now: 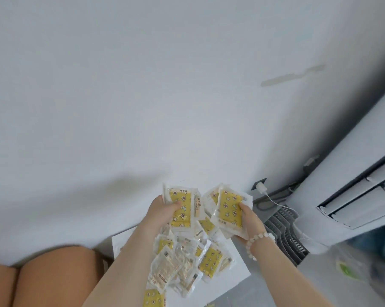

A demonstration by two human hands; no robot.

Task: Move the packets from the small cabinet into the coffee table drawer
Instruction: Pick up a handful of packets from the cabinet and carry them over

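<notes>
The packets [187, 262] are clear, glossy plastic film, crinkled and catching light, with yellow printed panels. Under them is a smooth, matt white cabinet top [117, 243]. The wall [142, 85] is matt white paint with a dull grey smear at 1 o'clock. At 5 o'clock is a bracelet [259, 240] of pale polished beads. At 4 o'clock are a grey slotted plastic crate [284, 231] and a smooth white plastic unit [353, 173]. At 7 o'clock is a tan cushion [54, 278], smooth and faintly sheened
</notes>
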